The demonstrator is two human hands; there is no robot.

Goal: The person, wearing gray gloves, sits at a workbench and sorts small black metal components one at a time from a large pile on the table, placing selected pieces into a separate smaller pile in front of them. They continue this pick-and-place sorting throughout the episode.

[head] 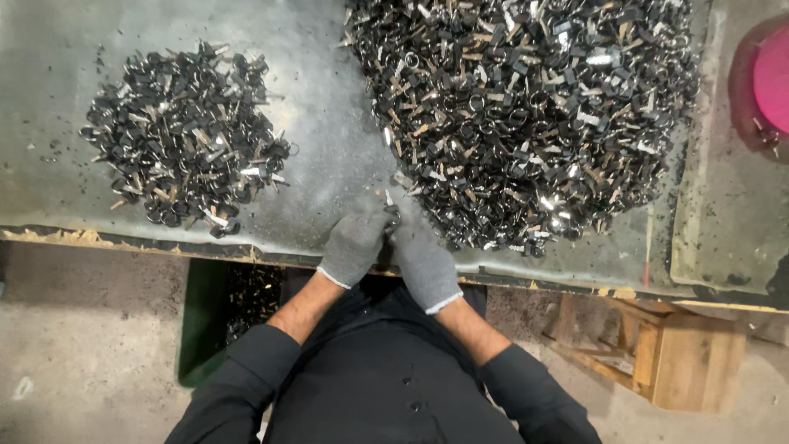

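Both of my hands wear grey knit gloves and meet at the near edge of the metal-topped table (329,123). My left hand (355,240) and my right hand (421,256) pinch one small black-headed key (391,210) between their fingertips. Its metal blade sticks up between the gloves. Just beyond my right hand spreads a large pile of black-headed keys (526,115). A smaller pile of the same keys (185,136) lies to the left, well away from my left hand.
A pink round container (774,78) sits at the far right edge. A green bin (201,321) holding dark pieces stands under the table to the left. A wooden stool (674,353) stands on the concrete floor at the right.
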